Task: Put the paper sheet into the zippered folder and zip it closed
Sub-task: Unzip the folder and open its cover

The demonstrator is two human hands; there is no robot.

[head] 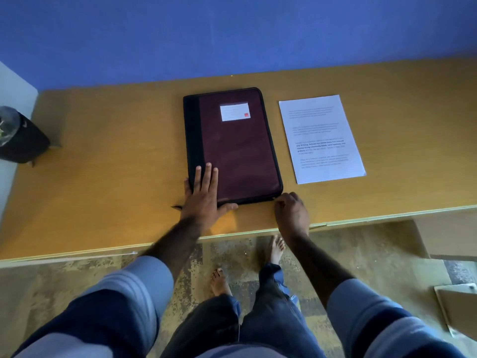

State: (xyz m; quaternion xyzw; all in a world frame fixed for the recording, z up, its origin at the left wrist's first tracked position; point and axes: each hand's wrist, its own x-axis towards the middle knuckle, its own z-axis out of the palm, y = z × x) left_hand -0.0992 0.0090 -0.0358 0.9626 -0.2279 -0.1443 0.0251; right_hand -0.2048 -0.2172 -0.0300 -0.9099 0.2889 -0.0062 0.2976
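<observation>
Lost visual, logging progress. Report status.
Left hand flat on maroon zippered folder, right hand pinching its corner zipper. Folder closed. White printed paper sheet outside, beside it. Nothing blocking.

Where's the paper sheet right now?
In the head view, the paper sheet lies flat on the table, just right of the folder, not touching it, beyond the right hand.

Zippered folder (237, 151): maroon cover, black band down its left side and black edging all round, bearing a white label (234, 112) with a small red mark in one corner. Paper sheet (321, 139): white, printed in blocks of grey and black text. Tabletop (116, 151): ochre-yellow with pale front trim; wall (232, 29) blue; bin (23, 143) black; floor (361, 249) mottled brown and grey; sleeves (124, 301) banded light blue and navy.
</observation>
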